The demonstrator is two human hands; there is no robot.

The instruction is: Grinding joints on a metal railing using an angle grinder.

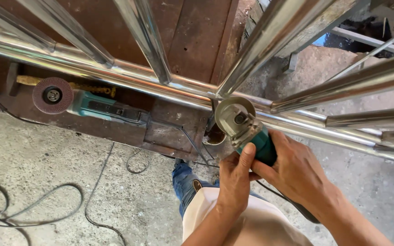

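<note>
grinder (247, 130) body hidden under both hands, disc edge behind tube (169, 86), cables (23, 214) cut off left

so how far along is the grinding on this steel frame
Done, by the look of it: the tubes are joined into a frame and shine. In hand: left hand and right hand both hold a teal grinder, its disc at the joint where tubes meet. Left: cannot tell how many joints remain; a second grinder with a flap disc lies unused.
</note>
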